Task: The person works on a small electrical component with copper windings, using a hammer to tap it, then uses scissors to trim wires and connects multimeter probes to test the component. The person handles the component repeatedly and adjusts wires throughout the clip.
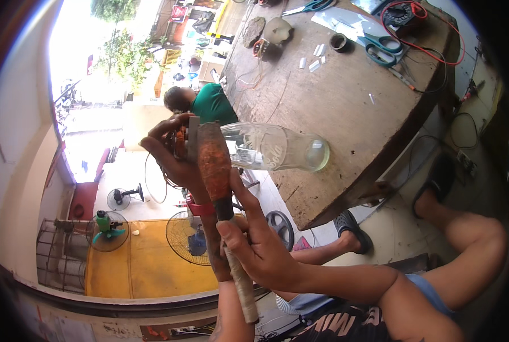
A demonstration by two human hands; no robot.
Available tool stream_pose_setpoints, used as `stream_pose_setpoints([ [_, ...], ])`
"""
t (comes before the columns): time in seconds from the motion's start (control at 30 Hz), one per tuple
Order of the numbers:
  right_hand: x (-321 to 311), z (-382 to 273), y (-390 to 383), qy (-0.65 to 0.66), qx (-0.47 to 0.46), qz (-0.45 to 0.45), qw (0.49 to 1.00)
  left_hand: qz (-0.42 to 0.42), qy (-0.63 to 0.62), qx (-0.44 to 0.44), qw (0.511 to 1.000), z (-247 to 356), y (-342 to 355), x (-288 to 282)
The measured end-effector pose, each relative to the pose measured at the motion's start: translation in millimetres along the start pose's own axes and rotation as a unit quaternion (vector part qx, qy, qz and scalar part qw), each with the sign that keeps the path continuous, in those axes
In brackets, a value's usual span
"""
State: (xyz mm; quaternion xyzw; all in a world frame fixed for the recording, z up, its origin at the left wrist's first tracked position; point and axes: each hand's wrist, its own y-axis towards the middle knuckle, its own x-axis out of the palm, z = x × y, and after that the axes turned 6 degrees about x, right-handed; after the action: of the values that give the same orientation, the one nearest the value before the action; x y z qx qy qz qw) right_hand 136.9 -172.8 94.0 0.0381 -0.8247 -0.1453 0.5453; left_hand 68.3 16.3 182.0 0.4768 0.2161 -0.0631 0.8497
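In my left hand (180,154), which has a red band at its wrist, is a small part with copper wire windings (180,137) and a grey metal block beside it; its fingers cover much of it. My right hand (251,242) is closed round the narrow end of a tool with a thick, worn orange-brown body (213,159), a black collar and a pale wrapped handle. The tool's wide end lies close beside the wound part; whether they touch I cannot tell. Behind the tool a clear glass bottle (277,147) is partly hidden.
A worn wooden table (323,102) carries blue-handled scissors (383,51), a dark ring (339,42), white pieces (314,65) and a meter (402,14) with red leads. A person in a green top (214,104) is beyond the table. Several fans (189,238) stand at left.
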Motion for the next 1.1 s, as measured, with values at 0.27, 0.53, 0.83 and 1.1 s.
stream_pose_setpoints([
  [0.27, -9, 0, 1, -0.03, 0.032, -0.02, 0.999, 0.076, 0.033, -0.09, 0.993, 15, -8, 10],
  [0.53, -9, 0, 2, 0.031, -0.057, 0.033, 0.997, 0.021, -0.019, -0.104, 0.994, 23, 2, -1],
  [0.83, -12, -7, 4, 0.06, 0.035, -0.035, 0.997, -0.089, -0.157, 0.055, 0.982, -25, 13, -17],
  [1.1, -11, 3, -2, 0.009, 0.037, -0.012, 0.999, 0.126, -0.025, -0.11, 0.986, 17, -1, 12],
])
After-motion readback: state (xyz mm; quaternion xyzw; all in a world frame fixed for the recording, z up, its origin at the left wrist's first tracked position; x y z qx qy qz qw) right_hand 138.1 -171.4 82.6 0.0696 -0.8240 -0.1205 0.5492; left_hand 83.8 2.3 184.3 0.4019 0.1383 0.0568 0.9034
